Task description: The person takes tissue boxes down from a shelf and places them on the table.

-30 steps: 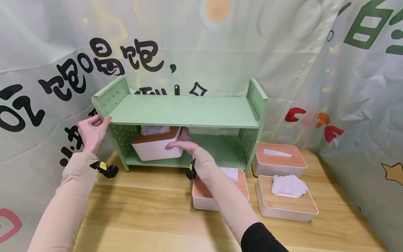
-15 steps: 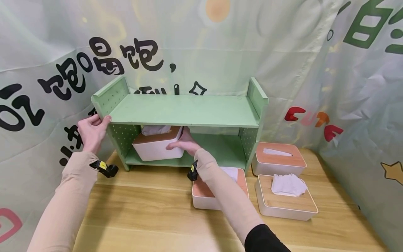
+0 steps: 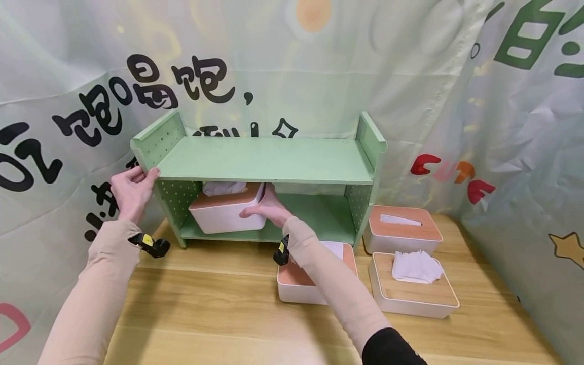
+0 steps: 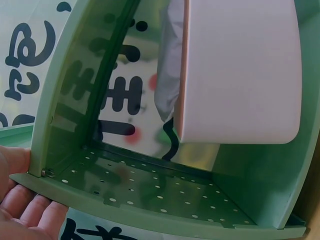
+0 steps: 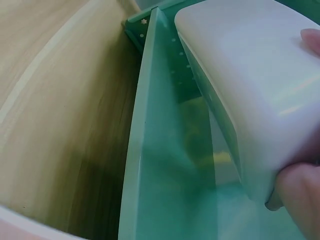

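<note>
A green two-tier shelf (image 3: 269, 159) stands on the wooden table. At its left side, my left hand (image 3: 132, 195) grips the front edge of the side panel, thumb on one side and fingers curled on the other. My right hand (image 3: 269, 207) holds a white tissue box (image 3: 223, 218) by its right end, inside the lower tier near the left panel. This box has a wood-coloured lid with tissue (image 3: 223, 188) sticking out of it. In the right wrist view its underside (image 5: 250, 60) shows, tilted over the shelf floor (image 5: 165, 165). The upper board partly hides the tissue.
Another tissue box (image 3: 301, 289) sits in front of the shelf, partly covered by my right forearm. Two more, one with a slotted lid (image 3: 401, 225) and one with tissue raised (image 3: 412, 291), stand to the right. A printed cloth (image 3: 296, 61) hangs behind.
My right forearm has swung slightly to the right, while the hand and the tissue box stay almost in place. The left hand keeps its grip on the shelf.
</note>
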A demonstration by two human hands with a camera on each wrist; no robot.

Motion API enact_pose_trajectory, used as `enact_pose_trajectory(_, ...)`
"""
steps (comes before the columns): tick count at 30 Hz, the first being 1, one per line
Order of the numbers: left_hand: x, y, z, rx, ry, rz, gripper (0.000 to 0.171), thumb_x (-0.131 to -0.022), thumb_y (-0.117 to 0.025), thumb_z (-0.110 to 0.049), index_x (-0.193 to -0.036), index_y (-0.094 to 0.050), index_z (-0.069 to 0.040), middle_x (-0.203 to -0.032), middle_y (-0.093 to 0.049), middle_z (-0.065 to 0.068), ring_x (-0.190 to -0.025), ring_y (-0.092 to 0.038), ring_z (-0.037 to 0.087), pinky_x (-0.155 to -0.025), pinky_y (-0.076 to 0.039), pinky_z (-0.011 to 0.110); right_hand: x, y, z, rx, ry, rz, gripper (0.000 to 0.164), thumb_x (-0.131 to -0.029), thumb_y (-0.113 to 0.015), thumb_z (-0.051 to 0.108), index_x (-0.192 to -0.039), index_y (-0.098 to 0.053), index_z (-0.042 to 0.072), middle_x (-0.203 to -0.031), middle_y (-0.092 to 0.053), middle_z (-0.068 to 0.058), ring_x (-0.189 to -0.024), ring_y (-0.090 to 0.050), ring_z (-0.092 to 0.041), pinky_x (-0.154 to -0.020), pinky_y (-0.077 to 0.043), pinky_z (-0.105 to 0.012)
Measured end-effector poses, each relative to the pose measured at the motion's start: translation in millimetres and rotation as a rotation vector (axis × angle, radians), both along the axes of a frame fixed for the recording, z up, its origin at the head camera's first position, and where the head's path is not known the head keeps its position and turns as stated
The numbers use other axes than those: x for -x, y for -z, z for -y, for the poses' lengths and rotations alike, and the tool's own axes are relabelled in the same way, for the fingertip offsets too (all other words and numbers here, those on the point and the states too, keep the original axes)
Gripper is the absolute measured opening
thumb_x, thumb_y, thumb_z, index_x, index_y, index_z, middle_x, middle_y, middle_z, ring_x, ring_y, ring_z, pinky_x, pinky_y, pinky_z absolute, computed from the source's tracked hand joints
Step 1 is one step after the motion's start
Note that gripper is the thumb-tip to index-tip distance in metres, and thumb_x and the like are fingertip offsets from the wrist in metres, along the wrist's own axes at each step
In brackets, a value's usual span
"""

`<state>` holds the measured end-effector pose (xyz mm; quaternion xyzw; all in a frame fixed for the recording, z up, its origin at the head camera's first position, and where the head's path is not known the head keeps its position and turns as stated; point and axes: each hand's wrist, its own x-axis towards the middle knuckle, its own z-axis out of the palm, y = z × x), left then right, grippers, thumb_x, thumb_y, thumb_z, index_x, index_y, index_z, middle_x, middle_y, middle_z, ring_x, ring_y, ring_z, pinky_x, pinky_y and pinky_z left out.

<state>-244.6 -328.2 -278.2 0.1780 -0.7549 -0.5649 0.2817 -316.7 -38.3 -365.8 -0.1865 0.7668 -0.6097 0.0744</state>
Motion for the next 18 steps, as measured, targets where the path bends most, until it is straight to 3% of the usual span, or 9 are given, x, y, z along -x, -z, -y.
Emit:
enact_pose_trajectory(6,0.2,-1.4,-0.6,-0.012,-0.006,0.020,0.048,-0.092,-0.073,-0.023,-0.136,-0.062,-0.008,-0.116,-0.069,0.002,-0.064,-0.059,-0.017,-0.066,-0.050,0.001,-6.0,-2.1,-3.5,0.017,-0.001,0.019,0.132,-0.061,-0.090,0.012,-0.161,-0.003,0.012,-0.168,-0.015,-0.012,-0.153,-0.024,-0.026,-0.128,-0.024,-0.039)
enact_pose_trajectory(9,-0.7,-2.1,-1.2,-0.038,0.001,0.009,0.049,-0.091,-0.073,-0.021,-0.136,-0.061,-0.007,-0.097,-0.076,-0.014,-0.064,-0.060,-0.016,-0.066,-0.050,0.001,-9.1,-3.4,-6.2,0.014,0.005,0.034,0.135,-0.060,-0.090,0.012,-0.162,-0.001,0.012,-0.168,-0.014,-0.013,-0.153,-0.024,-0.027,-0.129,-0.023,-0.040)
enact_pose_trajectory(11,-1.2,-2.4,-1.5,-0.050,0.006,0.001,0.049,-0.091,-0.073,-0.020,-0.136,-0.061,-0.007,-0.080,-0.072,-0.026,-0.064,-0.060,-0.016,-0.065,-0.051,0.002,-11.4,-4.5,-8.0,0.012,0.007,0.039,0.136,-0.060,-0.091,0.013,-0.162,0.000,0.012,-0.168,-0.013,-0.013,-0.153,-0.024,-0.027,-0.128,-0.023,-0.040)
enact_pose_trajectory(13,-1.9,-2.6,-1.9,-0.056,0.009,-0.001,0.049,-0.091,-0.073,-0.020,-0.136,-0.060,-0.006,-0.080,-0.072,-0.026,-0.064,-0.061,-0.015,-0.065,-0.051,0.002,-13.9,-5.6,-10.0,0.016,0.006,0.043,0.137,-0.060,-0.091,0.012,-0.162,0.001,0.012,-0.169,-0.013,-0.013,-0.154,-0.024,-0.027,-0.128,-0.023,-0.040)
enact_pose_trajectory(15,-2.3,-2.8,-2.2,-0.051,0.006,0.005,0.049,-0.091,-0.073,-0.021,-0.136,-0.060,-0.007,-0.092,-0.076,-0.017,-0.064,-0.061,-0.016,-0.065,-0.051,0.002,-16.2,-5.7,-11.7,0.026,0.010,0.045,0.137,-0.060,-0.090,0.012,-0.162,0.001,0.011,-0.169,-0.013,-0.013,-0.154,-0.024,-0.026,-0.129,-0.023,-0.039)
enact_pose_trajectory(18,-2.5,-2.0,-2.4,-0.046,0.007,0.005,0.048,-0.091,-0.073,-0.021,-0.136,-0.061,-0.007,-0.089,-0.075,-0.018,-0.064,-0.060,-0.016,-0.065,-0.050,0.001,-20.2,-5.1,-14.1,0.043,0.013,0.045,0.138,-0.060,-0.090,0.011,-0.162,0.002,0.010,-0.170,-0.012,-0.013,-0.154,-0.022,-0.025,-0.129,-0.020,-0.038)
